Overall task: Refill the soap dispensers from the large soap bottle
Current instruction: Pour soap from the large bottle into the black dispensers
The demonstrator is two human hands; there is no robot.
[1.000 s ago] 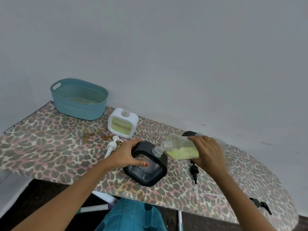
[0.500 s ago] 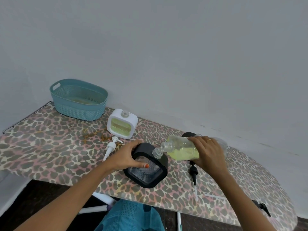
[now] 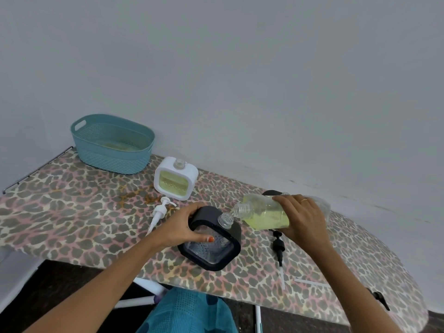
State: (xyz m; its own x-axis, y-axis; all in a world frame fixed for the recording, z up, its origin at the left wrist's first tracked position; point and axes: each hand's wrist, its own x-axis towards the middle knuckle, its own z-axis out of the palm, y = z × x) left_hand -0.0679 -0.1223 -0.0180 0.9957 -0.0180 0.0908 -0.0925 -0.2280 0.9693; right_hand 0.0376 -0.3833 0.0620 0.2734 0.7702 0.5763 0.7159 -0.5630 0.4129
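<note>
Steady the tilted black dispenser (image 3: 213, 248) on the ironing board (image 3: 72, 212), fingers of the left hand (image 3: 182, 227) curled round it. With the right hand (image 3: 302, 219) gripping the large soap bottle (image 3: 264, 216), align its mouth, seemingly just beside the neck (image 3: 225, 219), and tip slowly.

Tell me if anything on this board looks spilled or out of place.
An orange-brown stain marks the leopard-print cover beside the white dispenser, near the white pump; it looks like a dried spill. The white pump and black pump lie loose, as expected mid-refill.
</note>
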